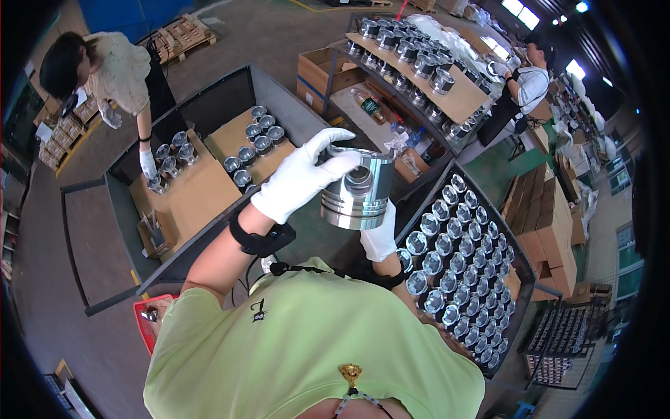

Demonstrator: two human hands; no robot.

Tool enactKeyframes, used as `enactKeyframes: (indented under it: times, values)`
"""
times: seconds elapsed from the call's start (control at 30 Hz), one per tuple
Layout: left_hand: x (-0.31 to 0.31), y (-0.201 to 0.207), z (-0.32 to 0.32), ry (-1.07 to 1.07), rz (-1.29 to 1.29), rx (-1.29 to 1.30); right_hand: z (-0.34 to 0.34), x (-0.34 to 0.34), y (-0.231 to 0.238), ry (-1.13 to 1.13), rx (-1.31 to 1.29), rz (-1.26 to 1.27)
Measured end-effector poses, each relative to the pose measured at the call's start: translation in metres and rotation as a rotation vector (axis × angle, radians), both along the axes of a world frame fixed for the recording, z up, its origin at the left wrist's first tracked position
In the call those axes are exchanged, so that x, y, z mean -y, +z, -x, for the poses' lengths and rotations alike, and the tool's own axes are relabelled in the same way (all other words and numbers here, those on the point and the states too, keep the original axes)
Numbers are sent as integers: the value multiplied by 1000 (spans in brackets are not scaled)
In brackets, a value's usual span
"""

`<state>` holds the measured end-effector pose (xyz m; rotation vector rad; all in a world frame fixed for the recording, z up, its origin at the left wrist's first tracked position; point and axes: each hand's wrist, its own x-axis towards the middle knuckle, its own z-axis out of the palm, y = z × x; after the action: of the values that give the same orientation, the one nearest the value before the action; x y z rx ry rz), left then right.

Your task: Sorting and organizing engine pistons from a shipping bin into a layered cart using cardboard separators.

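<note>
The grey floor is being marked by a yellow line at the left, while a green floor patch is being bordered by a metal shelf unit. A blue panel is being fronted by a wooden pallet. Under the dark roof, the room is being lit by bright windows and a lamp. The pale right wall is being broken by greenish windowpanes.

- A factory workshop
- Dark-grey metal-walled cart carrying shiny silver cylindrical pistons
- Right of the cart, stacked brown cardboard boxes
- Beyond the cart, a slatted wooden pallet
</note>
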<state>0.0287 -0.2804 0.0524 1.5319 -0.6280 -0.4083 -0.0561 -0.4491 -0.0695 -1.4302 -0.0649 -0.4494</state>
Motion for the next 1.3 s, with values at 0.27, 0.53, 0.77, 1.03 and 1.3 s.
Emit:
enactKeyframes:
  times: [0.27, 0.53, 0.77, 1.03, 1.3]
  values:
    - [-40, -3, 26, -71, 179, -134, 0, 9, -23, 530, -225, -467]
    - [-60, -18, 49, 36, 174, 172, -26, -12, 6, 519, -65, -681]
    - [-127, -47, 31, -218, 548, 80, -69, -80, 48, 162, 378, 558]
    - [-217, -56, 6, 16, 500, 26, -119, -174, 35, 286, 308, 455]
    - [-283, -56, -21, 397, 147, 508, -149, -233, 25, 358, 284, 458]
